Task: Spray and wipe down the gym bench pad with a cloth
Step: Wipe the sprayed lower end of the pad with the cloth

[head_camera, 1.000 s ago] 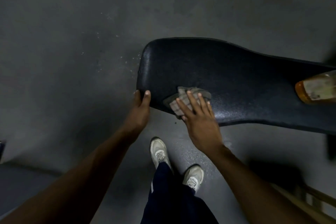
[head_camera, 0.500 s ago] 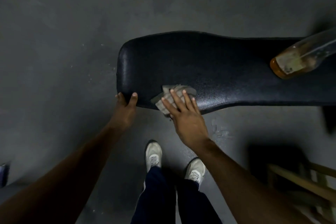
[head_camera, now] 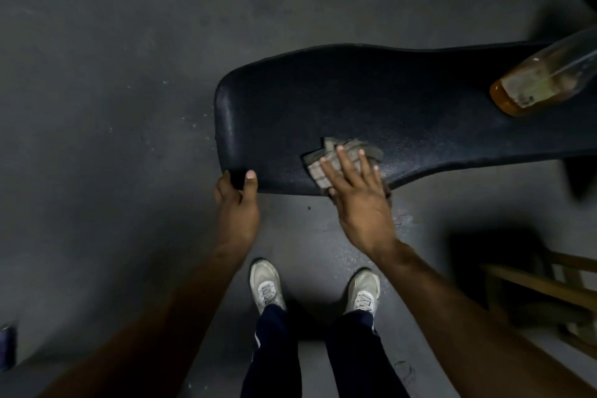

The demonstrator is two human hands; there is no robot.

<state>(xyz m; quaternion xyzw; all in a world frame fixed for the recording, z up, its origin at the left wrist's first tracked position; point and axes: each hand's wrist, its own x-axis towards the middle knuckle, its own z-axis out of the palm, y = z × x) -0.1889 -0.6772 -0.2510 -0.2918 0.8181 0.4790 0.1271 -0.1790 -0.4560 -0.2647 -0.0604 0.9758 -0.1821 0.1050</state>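
One crumpled checked cloth (head_camera: 336,158) on black pad (head_camera: 403,90), near edge.

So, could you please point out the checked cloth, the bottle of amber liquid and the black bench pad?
Checked grey cloth (head_camera: 326,162): head view, on its bare left part beside the fingers.
Clear bottle of amber liquid (head_camera: 529,87): head view, on its labelled body.
Black padded bench pad (head_camera: 323,100): head view, on its bare top surface.

Pretty dim overall, kinda murky grey-green. The black pad (head_camera: 403,97) catches a faint speckled sheen near 4 o'clock from centre. Heavy shadow pools at 4 o'clock under the wooden frame (head_camera: 546,287). Corners are soft and smeared, with wide-angle bending toward the edges.
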